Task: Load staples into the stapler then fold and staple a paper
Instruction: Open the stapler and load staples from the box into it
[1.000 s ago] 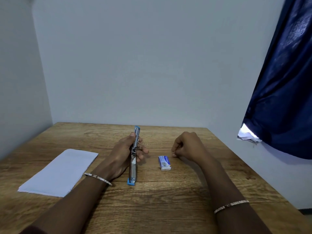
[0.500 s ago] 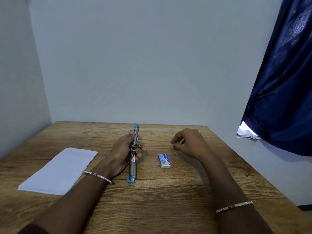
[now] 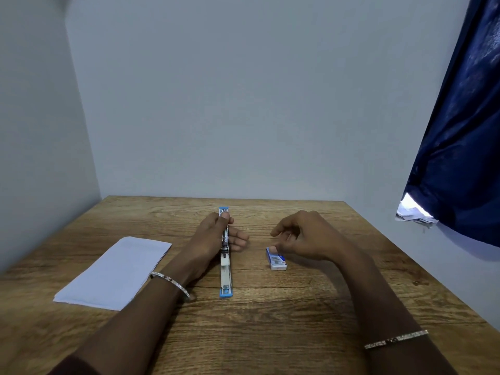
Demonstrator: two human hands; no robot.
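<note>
- Gripping the stapler (image 3: 225,262) at its middle, the left hand (image 3: 209,236) is keeping it swung open in one long line, thumb on top and fingers curled under; the near blue end is resting on the table (image 3: 270,334) and the far end is pointing towards the wall (image 3: 243,104). This grip is staying clamped as it was a second ago.
- The right hand (image 3: 305,236) is changing: it was lying as a closed fist beside the staple box (image 3: 278,262), and now it is uncurling and lowering over the box's far end. Its grip is loosely apart and is holding nothing; whether the fingertips are already touching the box I cannot tell.
- The loading step is probably only beginning: the box is lying closed and flat just right of the stapler, and no staples are showing.
- The paper (image 3: 113,274) is waiting flat on the left of the table, well apart from the stapler and untouched.
- The table is showing a wood-grain top and is standing in a corner of plain pale walls.
- A dark blue curtain (image 3: 465,131) is hanging at the right, with daylight coming in under its lower edge.
</note>
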